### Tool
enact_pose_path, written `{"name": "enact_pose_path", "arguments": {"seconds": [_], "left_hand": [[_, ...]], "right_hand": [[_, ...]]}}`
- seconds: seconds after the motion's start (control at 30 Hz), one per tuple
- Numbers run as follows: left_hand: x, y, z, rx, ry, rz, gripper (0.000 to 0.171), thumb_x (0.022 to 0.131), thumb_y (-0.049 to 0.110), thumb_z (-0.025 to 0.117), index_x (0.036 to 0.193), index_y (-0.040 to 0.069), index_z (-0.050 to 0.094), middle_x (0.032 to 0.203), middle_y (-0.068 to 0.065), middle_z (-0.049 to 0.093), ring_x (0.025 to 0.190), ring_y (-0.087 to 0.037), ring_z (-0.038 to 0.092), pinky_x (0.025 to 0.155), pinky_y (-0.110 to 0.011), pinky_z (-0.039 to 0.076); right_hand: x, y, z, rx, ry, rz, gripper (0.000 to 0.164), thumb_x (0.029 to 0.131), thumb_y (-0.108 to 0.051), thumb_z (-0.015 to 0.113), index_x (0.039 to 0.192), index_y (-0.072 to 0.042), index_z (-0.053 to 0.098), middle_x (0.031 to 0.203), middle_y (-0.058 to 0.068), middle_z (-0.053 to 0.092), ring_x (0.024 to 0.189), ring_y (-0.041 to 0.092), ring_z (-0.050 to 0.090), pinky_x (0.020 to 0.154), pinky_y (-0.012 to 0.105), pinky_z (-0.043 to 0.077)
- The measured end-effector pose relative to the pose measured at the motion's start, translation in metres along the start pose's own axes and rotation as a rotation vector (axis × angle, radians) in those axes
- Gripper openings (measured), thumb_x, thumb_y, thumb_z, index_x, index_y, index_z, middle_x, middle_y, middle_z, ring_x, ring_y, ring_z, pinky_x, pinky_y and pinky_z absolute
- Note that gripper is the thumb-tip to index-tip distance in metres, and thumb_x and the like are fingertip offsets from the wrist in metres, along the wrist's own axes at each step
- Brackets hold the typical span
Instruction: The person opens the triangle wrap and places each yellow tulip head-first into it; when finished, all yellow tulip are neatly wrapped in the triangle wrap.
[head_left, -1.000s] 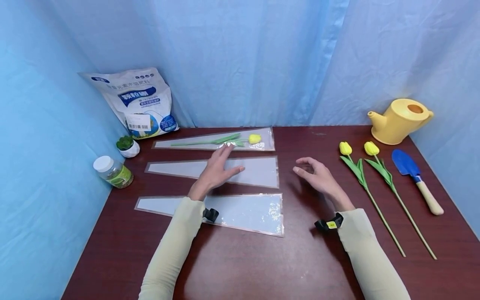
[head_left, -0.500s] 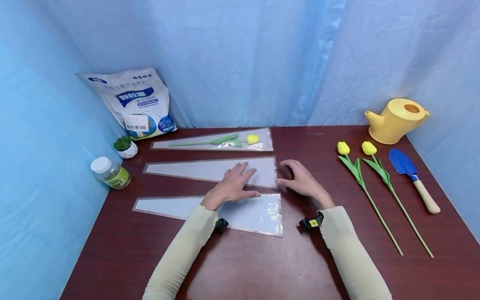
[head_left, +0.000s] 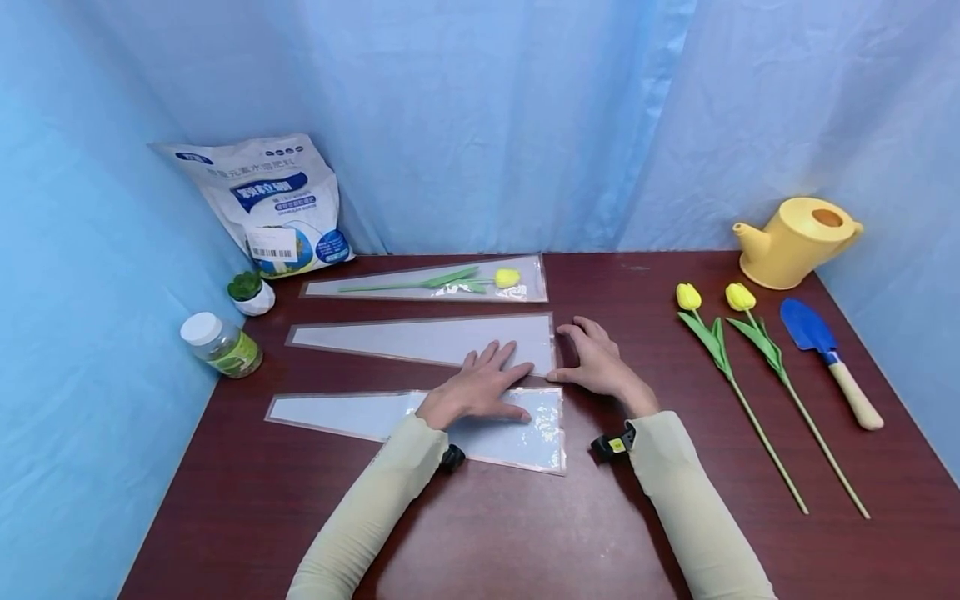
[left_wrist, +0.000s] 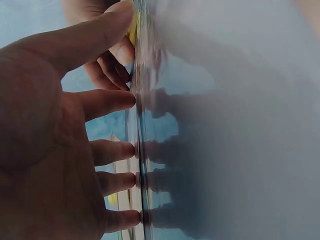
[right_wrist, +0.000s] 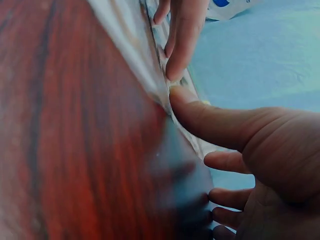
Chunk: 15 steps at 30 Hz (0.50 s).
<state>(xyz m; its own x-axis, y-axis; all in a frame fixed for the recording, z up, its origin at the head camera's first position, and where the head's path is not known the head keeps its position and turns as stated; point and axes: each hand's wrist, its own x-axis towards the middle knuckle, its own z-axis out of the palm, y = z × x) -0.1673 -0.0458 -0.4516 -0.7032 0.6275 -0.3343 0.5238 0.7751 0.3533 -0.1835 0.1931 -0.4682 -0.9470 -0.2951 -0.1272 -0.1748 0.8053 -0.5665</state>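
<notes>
Three flat, tapered clear plastic sleeves with pale insides lie in a row on the table. My left hand [head_left: 480,392] has spread, nearly straight fingers, their tips on the lower edge of the middle sleeve [head_left: 390,340]. Its thumb reaches over the near sleeve [head_left: 330,412]. At the wide right end of the middle sleeve, my right hand [head_left: 600,367] has its thumb at the lower corner and its bent forefinger near the upper corner. In the right wrist view, that thumb [right_wrist: 200,112] touches the sleeve edge. A yellow tulip [head_left: 507,278] lies on the far sleeve [head_left: 533,289].
Two more yellow tulips [head_left: 765,342] lie at the right beside a blue trowel [head_left: 810,327]. Behind them stands a yellow watering can [head_left: 783,242]. At the left are a fertilizer bag [head_left: 277,208], a small potted succulent [head_left: 255,296] and a white-lidded jar [head_left: 225,346].
My left hand has come down and toward me, off the far sleeve, to the middle and near sleeves. My right hand has moved left to the middle sleeve's end.
</notes>
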Motion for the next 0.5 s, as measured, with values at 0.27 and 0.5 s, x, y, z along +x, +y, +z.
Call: {"name": "enact_pose_path", "arguments": {"seconds": [0.27, 0.5], "left_hand": [[-0.0008, -0.0011, -0.0004, 0.006, -0.014, -0.012, 0.080, 0.090, 0.063, 0.061, 0.158, 0.031, 0.031, 0.171, -0.009, 0.008, 0.158, -0.036, 0.005, 0.124, -0.063, 0.016], [0.0002, -0.0021, -0.0021, -0.009, -0.024, -0.004, 0.079, 0.091, 0.064, 0.059, 0.158, 0.031, 0.031, 0.171, -0.009, 0.008, 0.159, -0.035, 0.005, 0.125, -0.062, 0.016]], "right_hand": [[0.0062, -0.0014, 0.0026, -0.043, 0.017, 0.029, 0.080, 0.083, -0.036, 0.081, 0.146, -0.002, 0.043, 0.161, 0.029, 0.022, 0.150, 0.048, 0.016, 0.112, 0.069, 0.022], [0.0087, -0.0061, 0.0046, -0.067, 0.045, 0.088, 0.073, 0.084, -0.044, 0.078, 0.137, -0.003, 0.050, 0.161, 0.027, 0.024, 0.150, 0.047, 0.018, 0.112, 0.068, 0.024]]}}
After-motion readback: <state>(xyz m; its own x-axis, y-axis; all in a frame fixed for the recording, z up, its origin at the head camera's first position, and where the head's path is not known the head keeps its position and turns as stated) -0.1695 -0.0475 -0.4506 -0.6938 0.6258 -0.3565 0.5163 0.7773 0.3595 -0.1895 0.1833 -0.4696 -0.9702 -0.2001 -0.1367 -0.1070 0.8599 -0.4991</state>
